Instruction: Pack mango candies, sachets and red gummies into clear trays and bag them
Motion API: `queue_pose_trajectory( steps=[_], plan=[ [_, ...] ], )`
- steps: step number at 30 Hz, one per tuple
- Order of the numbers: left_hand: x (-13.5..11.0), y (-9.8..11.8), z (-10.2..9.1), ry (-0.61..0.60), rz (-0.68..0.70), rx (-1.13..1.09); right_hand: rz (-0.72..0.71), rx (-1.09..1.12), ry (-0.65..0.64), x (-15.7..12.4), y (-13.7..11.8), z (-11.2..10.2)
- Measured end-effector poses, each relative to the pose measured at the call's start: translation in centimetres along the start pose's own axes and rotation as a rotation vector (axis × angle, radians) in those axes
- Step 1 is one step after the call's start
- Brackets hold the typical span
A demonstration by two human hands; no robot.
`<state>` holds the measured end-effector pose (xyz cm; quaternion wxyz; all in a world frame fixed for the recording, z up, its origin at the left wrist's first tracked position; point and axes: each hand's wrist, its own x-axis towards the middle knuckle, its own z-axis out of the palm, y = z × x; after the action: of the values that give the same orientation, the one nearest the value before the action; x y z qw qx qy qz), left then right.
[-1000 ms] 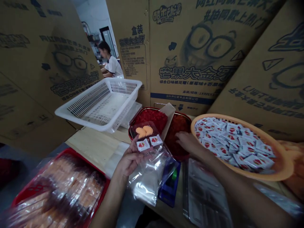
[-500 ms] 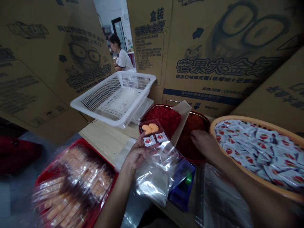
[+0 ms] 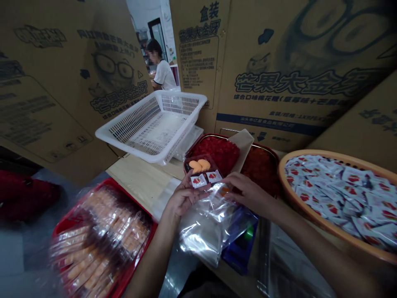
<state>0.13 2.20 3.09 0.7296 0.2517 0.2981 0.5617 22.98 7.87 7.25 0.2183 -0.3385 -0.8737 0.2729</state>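
My left hand (image 3: 182, 198) grips a small clear plastic tray (image 3: 198, 167) holding two orange pieces (image 3: 198, 165) and two strawberry-printed sachets (image 3: 203, 178). A clear plastic bag (image 3: 207, 223) hangs below the tray, over a blue object (image 3: 240, 248). The fingertips of my right hand (image 3: 248, 192) are at the bag's upper edge, beside a small orange bit (image 3: 225, 190) behind the film. Whether they pinch anything is hidden. Just behind both hands lies a shallow dish (image 3: 235, 155) of red and orange-brown granules, with a tan card (image 3: 243, 145) resting in it.
A white slotted basket (image 3: 151, 128) stands on a wooden board (image 3: 136, 178). Left is a red tray (image 3: 102, 194) of wrapped orange snacks; right, an orange basket (image 3: 297, 194) of sachets. Printed cartons (image 3: 279, 82) surround the bench. A co-worker (image 3: 163, 74) in white sits beyond.
My right hand has moved left from above the granules to the bag's upper edge. The left hand has lifted slightly with the tray, and the view has shifted a little.
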Motion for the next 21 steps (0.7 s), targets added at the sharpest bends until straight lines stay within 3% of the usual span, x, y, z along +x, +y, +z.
queue_pose_trajectory(
  steps=[4,8,12,17,21],
  plan=[
    [0.0,0.3,-0.1,-0.001,0.015,0.007,0.301,-0.307,0.085,-0.5,2.2,-1.3],
    [0.0,0.6,-0.1,0.024,0.014,-0.008,0.57,-0.672,-0.199,-1.3,4.8,-1.0],
    [0.1,0.6,-0.3,0.008,0.016,-0.014,0.56,-0.702,-0.315,-1.7,6.0,0.0],
    [0.1,0.5,-0.5,0.019,0.017,-0.008,0.582,-0.738,-0.257,-1.9,6.2,0.3],
    [0.0,0.6,-0.7,0.048,0.019,-0.001,0.567,-0.704,-0.302,-2.0,5.9,0.2]
  ],
)
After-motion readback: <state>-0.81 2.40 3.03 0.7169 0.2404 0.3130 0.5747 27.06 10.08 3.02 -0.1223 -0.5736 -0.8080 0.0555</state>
